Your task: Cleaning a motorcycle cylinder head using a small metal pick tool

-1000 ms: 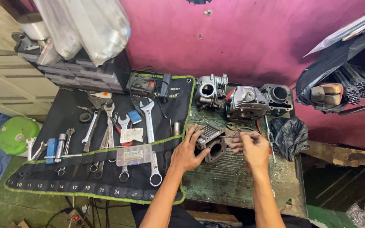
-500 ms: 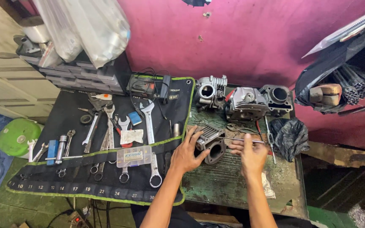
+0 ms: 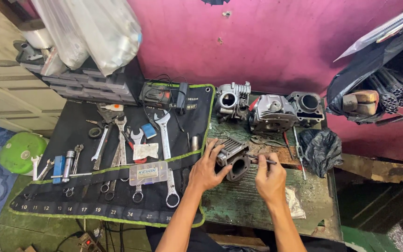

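**Both hands on the finned cylinder, thin tool at its mouth**

My left hand (image 3: pixel 204 169) was clamped around the near-left side of the finned metal cylinder (image 3: pixel 233 157), fingers curled over its fins to steady it. My right hand (image 3: pixel 270 179) was closed in a pinch on a thin metal tool (image 3: pixel 260 159), its tip lying at the cylinder's right edge, just above the dark round opening. The cylinder sat on the worn green bench (image 3: pixel 248 205), near the middle, tilted slightly toward me.

Just left of my left wrist lay the black tool roll (image 3: pixel 71 205) with its row of spanners (image 3: pixel 117 154) and a small clear plastic box (image 3: pixel 148 173). Farther off, against the pink wall, stood two grey engine castings (image 3: pixel 267 109), and right of them a crumpled black bag (image 3: pixel 320 147).

I judged the main risk to be the tool's point skidding off the metal, since my hold on so slim a shaft was only a fingertip pinch; it could score the bore or jab my left fingers, which sat close by. The tilted cylinder could also rock on the uneven bench if my left grip loosened.
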